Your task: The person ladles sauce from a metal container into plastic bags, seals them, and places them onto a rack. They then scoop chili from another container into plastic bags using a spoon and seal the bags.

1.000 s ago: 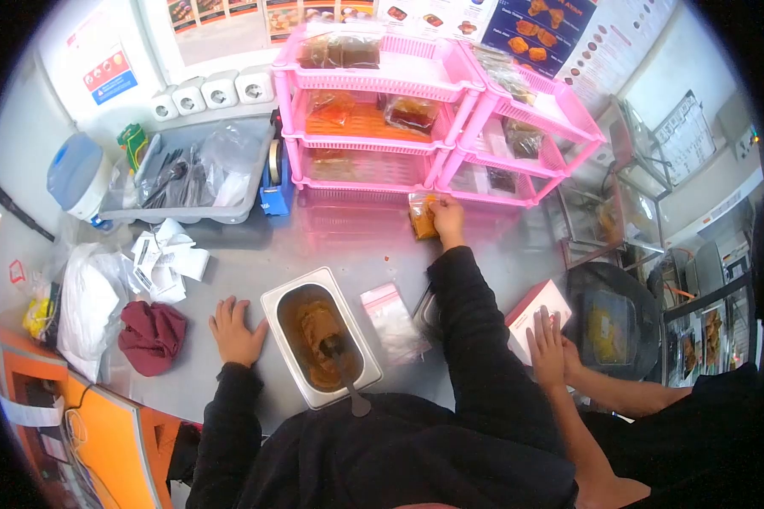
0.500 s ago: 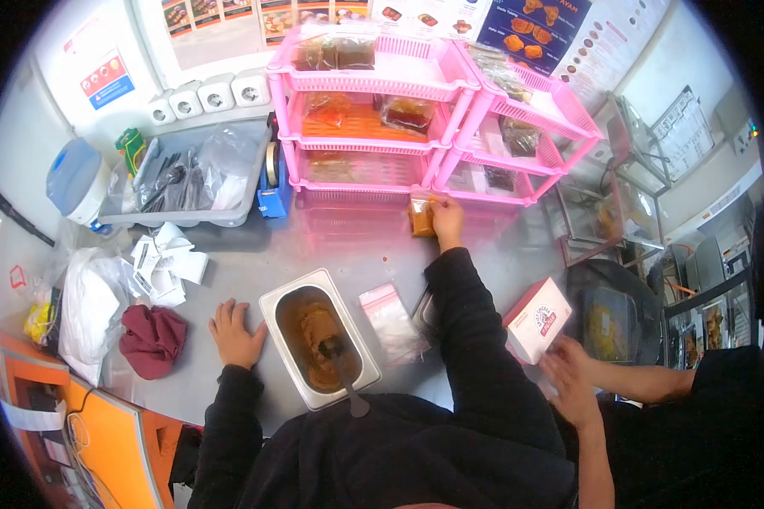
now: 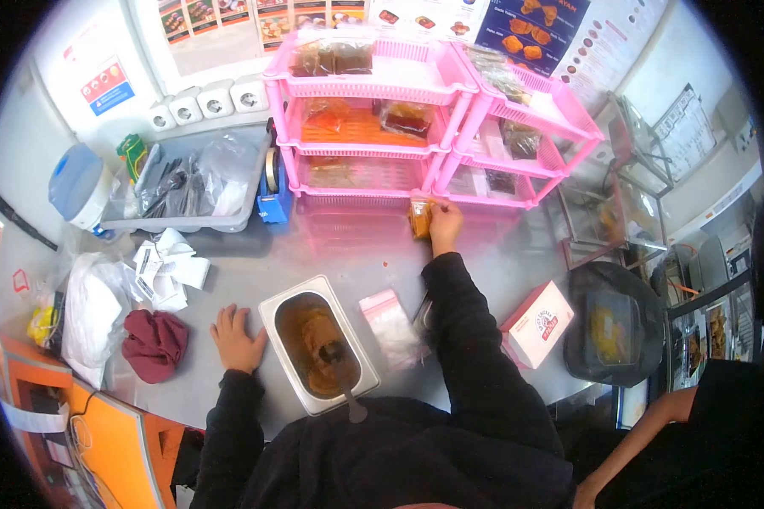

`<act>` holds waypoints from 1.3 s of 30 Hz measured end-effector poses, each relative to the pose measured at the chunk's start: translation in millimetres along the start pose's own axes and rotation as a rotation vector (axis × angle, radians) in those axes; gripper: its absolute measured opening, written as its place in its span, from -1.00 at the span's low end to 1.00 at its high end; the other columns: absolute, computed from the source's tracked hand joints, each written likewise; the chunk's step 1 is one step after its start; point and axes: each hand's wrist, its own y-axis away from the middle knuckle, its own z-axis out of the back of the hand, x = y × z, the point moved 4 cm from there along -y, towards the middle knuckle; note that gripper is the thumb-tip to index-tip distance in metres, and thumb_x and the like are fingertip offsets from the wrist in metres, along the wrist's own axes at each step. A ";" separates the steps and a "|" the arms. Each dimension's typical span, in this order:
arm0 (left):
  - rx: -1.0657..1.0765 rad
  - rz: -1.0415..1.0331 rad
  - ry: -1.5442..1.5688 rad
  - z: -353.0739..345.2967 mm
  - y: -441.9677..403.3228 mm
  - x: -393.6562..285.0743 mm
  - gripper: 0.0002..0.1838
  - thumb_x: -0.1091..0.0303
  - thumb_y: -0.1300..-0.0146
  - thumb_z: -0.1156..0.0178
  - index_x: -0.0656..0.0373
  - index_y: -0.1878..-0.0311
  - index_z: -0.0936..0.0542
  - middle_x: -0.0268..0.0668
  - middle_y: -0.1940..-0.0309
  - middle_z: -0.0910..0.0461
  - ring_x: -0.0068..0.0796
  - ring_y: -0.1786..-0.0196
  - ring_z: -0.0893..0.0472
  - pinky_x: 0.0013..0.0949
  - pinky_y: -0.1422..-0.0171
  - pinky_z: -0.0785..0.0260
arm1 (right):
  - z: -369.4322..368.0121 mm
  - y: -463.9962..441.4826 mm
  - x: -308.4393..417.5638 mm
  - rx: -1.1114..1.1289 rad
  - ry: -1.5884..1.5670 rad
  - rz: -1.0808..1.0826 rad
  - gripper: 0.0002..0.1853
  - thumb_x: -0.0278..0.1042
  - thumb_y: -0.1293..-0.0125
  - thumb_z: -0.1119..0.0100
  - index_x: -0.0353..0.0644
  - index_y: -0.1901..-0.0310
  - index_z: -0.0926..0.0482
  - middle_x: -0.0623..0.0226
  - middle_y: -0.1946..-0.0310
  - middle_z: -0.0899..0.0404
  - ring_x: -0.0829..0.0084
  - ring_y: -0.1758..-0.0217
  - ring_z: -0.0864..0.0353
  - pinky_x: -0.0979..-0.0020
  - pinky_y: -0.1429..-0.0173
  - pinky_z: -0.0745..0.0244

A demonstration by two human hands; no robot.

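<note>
With fingers closed on its edge, my right hand (image 3: 446, 226) grips a small clear sachet of orange-brown sauce (image 3: 420, 218), in front of the pink rack (image 3: 356, 202). My left hand (image 3: 236, 339) rests on the steel table with its fingers spread, holding nothing. Beside it stands a white-rimmed metal container (image 3: 266, 321) of brown sauce, with a dark ladle (image 3: 345, 380) leaning in it, handle toward me. Between the container and my right sleeve lies a stack of clear zip bags (image 3: 393, 329) with a pink top strip.
A white-and-red box (image 3: 538, 324) and a black bin (image 3: 579, 339) stand at right, near a co-worker's arm (image 3: 637, 437). At left are a maroon cloth (image 3: 154, 344), crumpled receipts (image 3: 171, 267), a grey tray (image 3: 221, 222) of cutlery and a blue tape dispenser (image 3: 272, 204).
The co-worker's hands have left the white-and-red box and drawn back toward the lower right. My right hand stays at the rack with the sachet, and my left hand has barely moved.
</note>
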 end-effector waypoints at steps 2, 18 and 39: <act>-0.004 0.000 -0.004 -0.7 0.3 0.2 -0.48 0.07 0.11 -0.21 0.06 0.05 -0.41 -0.17 -0.11 -0.29 -0.09 -0.26 -0.15 0.08 -0.30 0.16 | 1.3 1.2 0.1 -0.034 0.031 0.003 -0.88 -0.44 0.04 -0.19 -0.27 0.43 -0.57 0.32 0.61 -0.49 0.48 0.52 -0.45 0.42 0.36 -0.37; -0.015 -0.004 0.042 5.2 1.9 -1.0 -0.48 0.07 0.11 -0.25 0.05 0.06 -0.42 -0.16 -0.10 -0.29 -0.09 -0.26 -0.15 0.08 -0.29 0.16 | 12.1 3.3 104.0 0.557 0.142 0.202 -0.84 -0.38 0.04 -0.17 -0.26 0.40 -0.57 0.15 0.50 -0.56 0.29 0.44 -0.55 0.37 0.30 -0.40; -0.010 0.014 0.032 6.7 -4.4 3.5 -0.48 0.01 0.12 -0.25 0.04 0.09 -0.43 -0.17 -0.06 -0.30 -0.07 -0.23 -0.17 0.13 -0.27 0.14 | -130.8 -85.4 53.6 0.304 0.102 0.455 -0.69 -0.23 -0.22 0.04 -0.22 0.09 -0.48 0.14 0.15 -0.52 0.24 0.04 -0.45 0.26 -0.04 -0.31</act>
